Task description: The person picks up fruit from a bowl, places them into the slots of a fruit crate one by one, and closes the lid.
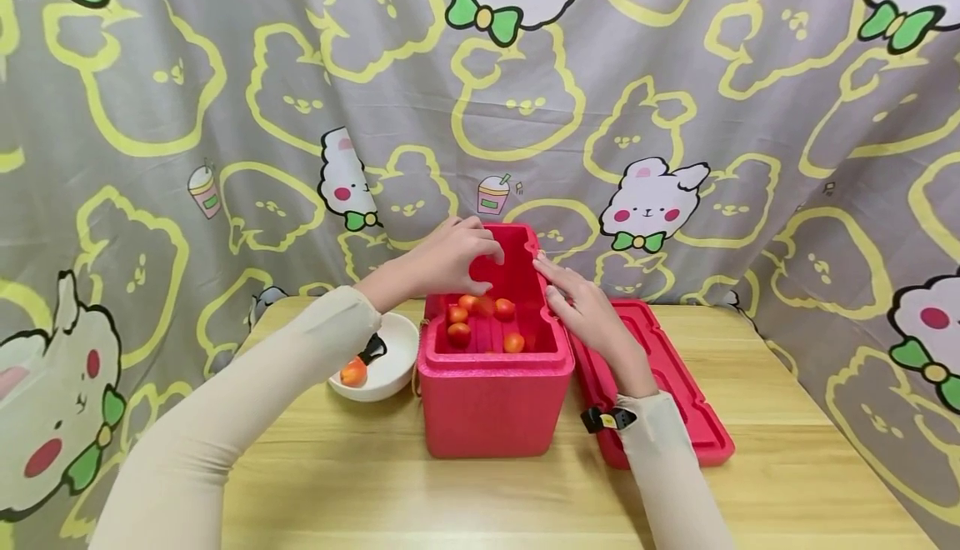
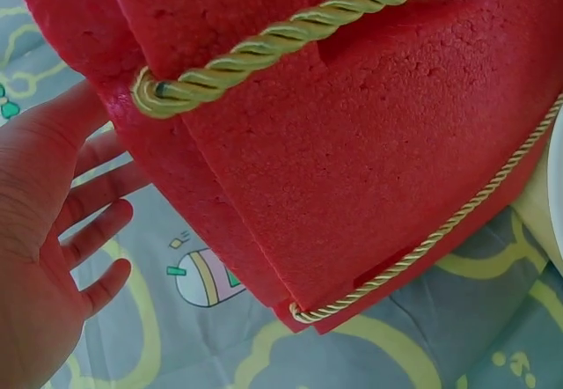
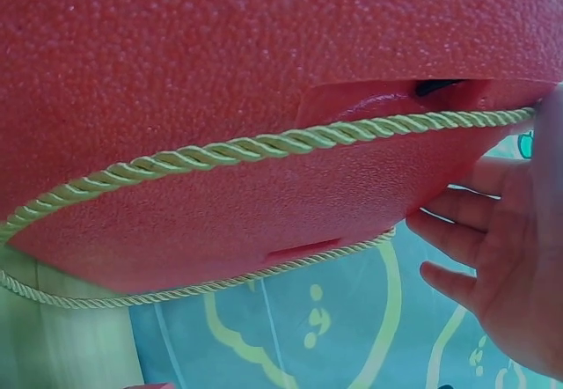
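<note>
A red foam box (image 1: 495, 412) stands uncovered on the table, with several small red-orange tomatoes (image 1: 459, 334) on its floor. My left hand (image 1: 459, 254) reaches in over the left side of the box, fingers loosely bent and spread from the thumb. Just under its fingertips is a blurred tomato (image 1: 483, 307). My right hand (image 1: 588, 308) rests its straight fingers against the right rim. In the left wrist view, the left hand (image 2: 53, 231) shows no object in its palm. Gold rope handles (image 3: 264, 147) run along the box's sides.
Left of the box sits a white bowl (image 1: 401, 350) with a tomato (image 1: 353, 372) in it; a black wrist camera (image 1: 372, 348) overlaps the bowl. The red lid (image 1: 675, 375) lies on the wooden table (image 1: 337, 483) at the right. A patterned curtain (image 1: 405, 117) hangs behind.
</note>
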The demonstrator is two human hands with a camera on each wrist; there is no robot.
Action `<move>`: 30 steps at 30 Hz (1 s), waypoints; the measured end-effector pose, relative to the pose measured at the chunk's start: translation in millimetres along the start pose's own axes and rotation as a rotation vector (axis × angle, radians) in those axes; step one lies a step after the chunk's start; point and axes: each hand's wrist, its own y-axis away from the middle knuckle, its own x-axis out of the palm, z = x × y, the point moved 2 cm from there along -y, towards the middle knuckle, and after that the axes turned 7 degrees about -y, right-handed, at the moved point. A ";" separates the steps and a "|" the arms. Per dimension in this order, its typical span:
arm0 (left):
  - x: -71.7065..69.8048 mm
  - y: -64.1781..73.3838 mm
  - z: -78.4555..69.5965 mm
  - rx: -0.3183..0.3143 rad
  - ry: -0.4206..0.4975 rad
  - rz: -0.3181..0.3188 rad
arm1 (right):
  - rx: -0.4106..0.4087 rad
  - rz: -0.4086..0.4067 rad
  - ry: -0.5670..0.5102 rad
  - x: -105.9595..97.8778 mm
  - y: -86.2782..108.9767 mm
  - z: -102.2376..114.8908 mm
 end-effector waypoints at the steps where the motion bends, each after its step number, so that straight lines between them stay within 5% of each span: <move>1: -0.4 0.5 0.8 -0.007 0.000 0.000 | 0.002 0.000 -0.004 0.2 -0.2 0.1; 9: -3.9 17.4 15.0 -0.093 0.043 -0.050 | 0.003 -0.017 -0.016 1.4 -1.0 -2.3; 18: -2.8 56.4 39.1 -0.217 0.134 -0.179 | -0.009 -0.025 -0.021 4.6 0.1 -2.5; 30: 44.2 113.6 63.6 -0.319 0.104 -0.143 | 0.000 -0.043 -0.021 4.9 1.5 -3.0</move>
